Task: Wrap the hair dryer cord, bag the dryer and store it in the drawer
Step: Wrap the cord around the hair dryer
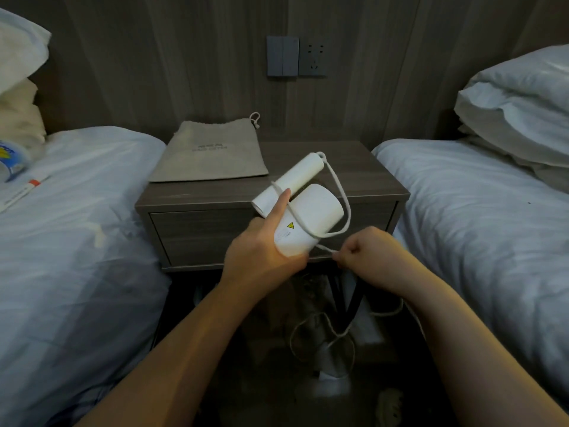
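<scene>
The white hair dryer (311,217) is held in the air above the front edge of the table (354,167), its folded handle pointing up and away. The left hand (264,248) is closed around the lower end of the dryer body, with the forefinger laid along the handle; the lower end of the body is hidden by the palm. The right hand (366,251) is closed in a pinch on the white cord (338,195), just beside the dryer. From the handle tip the cord is seen to loop out to the right and back across the body to the pinch. Beyond the right hand the cord drops into the dark space under the table, where its loose coils lie on the floor; its far end cannot be made out there.

The grey drawstring bag (209,155) lies flat on the back left part of the table top, its mouth toward the wall; the print on it is too blurred to read. The drawer (209,232) in the table front is shut, and its right part is hidden by the hands and dryer. The right half of the table top is bare. The table is flanked closely by a bed (77,211) on each side, both cut off by the frame.
</scene>
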A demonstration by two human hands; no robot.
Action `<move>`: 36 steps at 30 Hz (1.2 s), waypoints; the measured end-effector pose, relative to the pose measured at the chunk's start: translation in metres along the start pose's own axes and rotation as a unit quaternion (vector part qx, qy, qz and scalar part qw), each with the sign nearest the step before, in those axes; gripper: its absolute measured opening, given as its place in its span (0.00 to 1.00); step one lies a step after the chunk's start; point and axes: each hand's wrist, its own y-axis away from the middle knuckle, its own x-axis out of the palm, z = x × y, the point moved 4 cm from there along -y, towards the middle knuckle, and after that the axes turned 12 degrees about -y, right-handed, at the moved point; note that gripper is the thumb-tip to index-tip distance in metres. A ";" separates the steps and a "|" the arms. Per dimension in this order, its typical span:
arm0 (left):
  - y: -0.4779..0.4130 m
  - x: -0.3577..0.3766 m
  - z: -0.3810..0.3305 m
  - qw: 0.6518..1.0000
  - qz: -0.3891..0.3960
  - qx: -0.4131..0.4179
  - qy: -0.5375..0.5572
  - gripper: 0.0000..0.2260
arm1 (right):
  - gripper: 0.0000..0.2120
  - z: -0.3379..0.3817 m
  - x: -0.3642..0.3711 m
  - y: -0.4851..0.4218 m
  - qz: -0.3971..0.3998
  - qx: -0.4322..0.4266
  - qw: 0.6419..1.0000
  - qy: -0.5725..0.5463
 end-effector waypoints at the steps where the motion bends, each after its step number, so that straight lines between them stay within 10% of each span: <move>1: -0.001 -0.001 0.002 0.999 -0.009 0.007 -0.035 0.43 | 0.16 0.003 -0.002 0.001 -0.003 0.000 1.000 0.000; 8: -0.008 -0.006 0.018 0.977 -0.027 0.088 -0.191 0.40 | 0.11 0.024 -0.007 0.015 -0.030 -0.110 0.990 0.085; 14: -0.009 -0.002 0.020 0.957 0.091 0.163 -0.221 0.43 | 0.16 0.022 -0.030 0.022 -0.251 -0.088 0.952 0.149; 20: -0.005 0.008 0.017 0.943 0.131 0.204 -0.228 0.41 | 0.13 0.002 -0.037 0.012 -0.053 -0.091 0.992 -0.073; 28: 0.012 0.017 -0.019 0.907 0.132 0.324 -0.233 0.39 | 0.08 -0.022 -0.047 0.001 -0.179 -0.105 0.974 -0.088; 36: 0.019 0.023 -0.025 0.897 0.161 0.351 -0.213 0.39 | 0.14 -0.018 -0.040 0.002 -0.045 -0.100 0.989 -0.103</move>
